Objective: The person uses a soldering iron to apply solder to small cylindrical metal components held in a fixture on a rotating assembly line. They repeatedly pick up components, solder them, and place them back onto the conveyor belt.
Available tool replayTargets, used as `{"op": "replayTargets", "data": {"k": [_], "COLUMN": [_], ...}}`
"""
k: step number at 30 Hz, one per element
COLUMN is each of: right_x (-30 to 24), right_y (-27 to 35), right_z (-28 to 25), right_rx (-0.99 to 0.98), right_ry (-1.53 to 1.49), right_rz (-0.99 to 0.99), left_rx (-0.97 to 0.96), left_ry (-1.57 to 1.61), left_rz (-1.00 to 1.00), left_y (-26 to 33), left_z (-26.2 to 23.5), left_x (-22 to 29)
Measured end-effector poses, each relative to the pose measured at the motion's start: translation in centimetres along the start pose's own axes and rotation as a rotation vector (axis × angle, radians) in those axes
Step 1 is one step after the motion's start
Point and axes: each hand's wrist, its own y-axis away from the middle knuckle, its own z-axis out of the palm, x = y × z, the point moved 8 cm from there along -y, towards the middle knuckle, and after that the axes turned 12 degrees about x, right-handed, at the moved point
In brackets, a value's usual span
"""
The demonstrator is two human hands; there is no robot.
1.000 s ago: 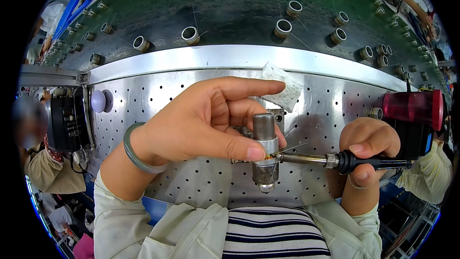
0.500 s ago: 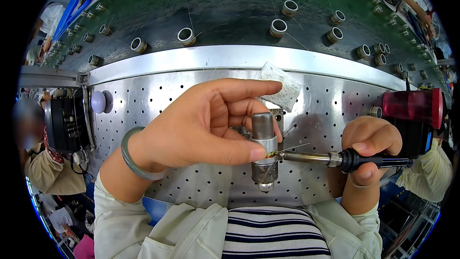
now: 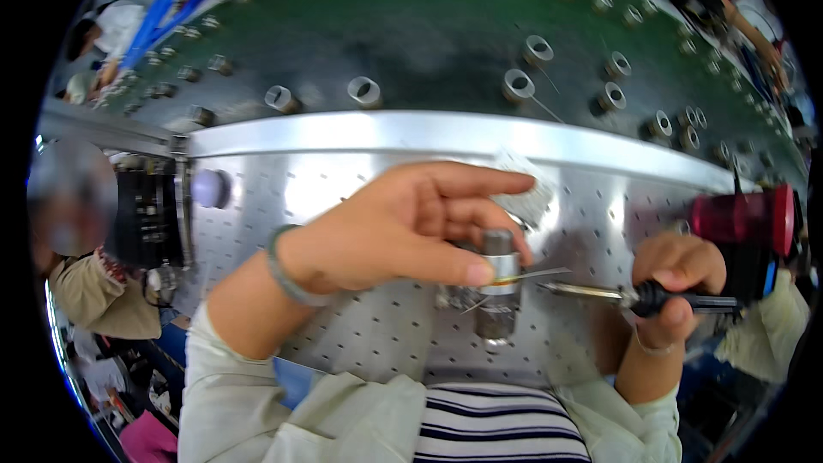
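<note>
My left hand (image 3: 394, 227) has its thumb and fingers closed around a metal ring (image 3: 504, 267), which sits on a dark cylindrical post fixture (image 3: 495, 324). The left index finger points out to the right above it. A thin wire (image 3: 549, 272) sticks out from the ring toward the right, and another short strand shows lower left of it. In my right hand (image 3: 681, 267) is a soldering iron (image 3: 643, 298), gripped by its black handle. Its metal tip points left and stands a little apart from the ring. Motion blurs the fine detail.
Beyond a silver rail (image 3: 411, 126), a green conveyor belt (image 3: 411, 51) carries several metal rings. A white pad (image 3: 527, 197) lies on the perforated metal tabletop (image 3: 369, 334). To the right stands a red translucent container (image 3: 741, 216); at left, a lilac knob (image 3: 208, 189) and another person.
The soldering iron's tip has drawn back right, away from the ring it was at. The whole view has shifted, so the scene sits lower and farther right. My left hand still grips the ring.
</note>
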Motion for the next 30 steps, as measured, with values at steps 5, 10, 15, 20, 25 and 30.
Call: {"op": "replayTargets", "data": {"k": [5, 10, 15, 20, 25, 30], "right_x": [-0.5, -1.1, -0.6, -0.7, -0.9, -1.1], "right_y": [0.0, -0.3, -0.3, 0.0, -0.4, -0.3], "right_z": [-0.6, -0.5, -0.3, -1.7, -1.0, -0.8], "right_rx": [0.071, 0.079, 0.070, 0.117, 0.115, 0.125], "right_ry": [-0.007, 0.004, -0.010, 0.037, 0.063, 0.045], "right_rz": [0.047, 0.080, 0.156, 0.159, 0.129, 0.128], "left_rx": [0.282, 1.103, 1.233, 0.902, 0.770, 0.739], "left_ry": [-0.458, -1.523, -1.678, -1.609, -1.472, -1.043], "left_rz": [0.552, 0.982, 0.691, 0.967, 0.692, 0.630], "left_y": [-0.7, 4.5, 5.9, 3.1, 2.3, 1.6], "left_z": [-4.5, -14.4, -23.0, -11.0, -8.6, -8.4], "left_x": [8.5, 19.7, 20.9, 17.4, 11.6, 10.7]}}
